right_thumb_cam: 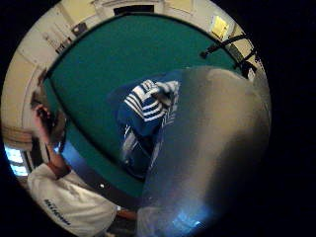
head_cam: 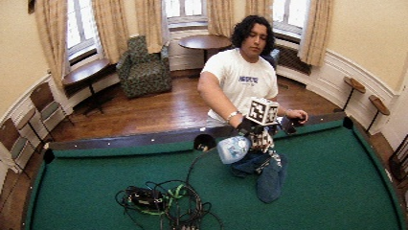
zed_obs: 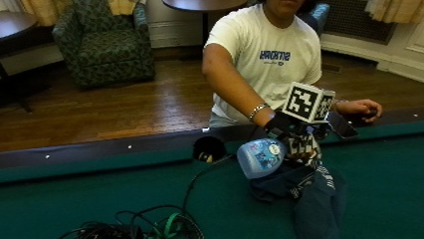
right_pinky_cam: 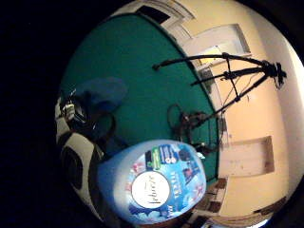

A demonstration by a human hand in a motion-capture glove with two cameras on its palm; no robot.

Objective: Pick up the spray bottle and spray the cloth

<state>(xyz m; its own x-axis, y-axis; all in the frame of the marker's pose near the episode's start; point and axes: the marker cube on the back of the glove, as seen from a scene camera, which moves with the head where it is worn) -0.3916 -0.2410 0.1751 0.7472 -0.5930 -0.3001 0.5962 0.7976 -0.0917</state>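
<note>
A light blue spray bottle (zed_obs: 260, 158) with a round white label hangs tipped on its side above the green table. My gloved right hand (zed_obs: 291, 132) grips its upper part, fingers curled round it. Right under and beside the bottle, a dark blue cloth (zed_obs: 311, 191) with white stripes lies crumpled on the felt. In the little finger side view the bottle's base (right_pinky_cam: 154, 183) sits close, with the cloth (right_pinky_cam: 102, 92) beyond it. In the thumb side view the bottle's body (right_thumb_cam: 212, 153) covers part of the striped cloth (right_thumb_cam: 145, 113).
A tangle of black and green cables (zed_obs: 142, 229) lies on the felt (zed_obs: 79, 199) at the front left, one lead running toward the side pocket (zed_obs: 209, 148). The person's bare left hand (zed_obs: 361, 108) rests on the dark rail (zed_obs: 99, 149). A tripod (right_pinky_cam: 228, 71) stands beyond the table.
</note>
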